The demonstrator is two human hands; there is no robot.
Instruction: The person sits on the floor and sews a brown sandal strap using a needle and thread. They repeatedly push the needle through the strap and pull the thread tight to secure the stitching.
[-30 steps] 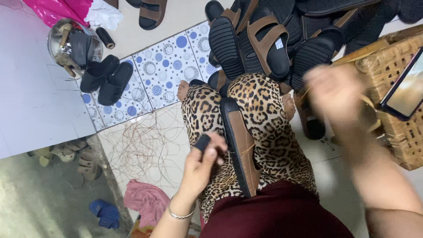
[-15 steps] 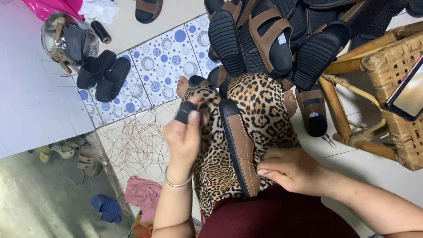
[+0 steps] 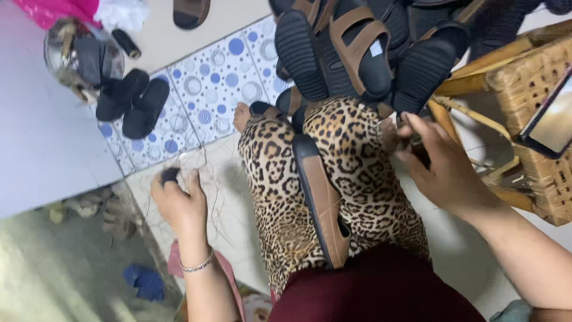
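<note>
I sit with leopard-print trousers, and a brown sandal sole (image 3: 322,203) lies lengthwise between my knees. My left hand (image 3: 179,206) is out to the left over a tangle of thin brown threads (image 3: 196,173), its fingers closed on a small dark object (image 3: 170,175). My right hand (image 3: 438,164) reaches past my right knee toward the edge of the sandal pile; its fingers are curled, and I cannot tell if they hold anything.
A heap of black and brown sandals (image 3: 357,53) lies ahead. A woven wicker stool (image 3: 530,95) with a phone (image 3: 551,116) on it stands at right. Two black soles (image 3: 134,101) lie on the blue-dotted tiles, with a pink cloth (image 3: 176,262) near my left arm.
My left hand has moved off my knee, down and left over the threads, still with the dark object. My right hand has left my lap and reached up toward the sandal pile.
</note>
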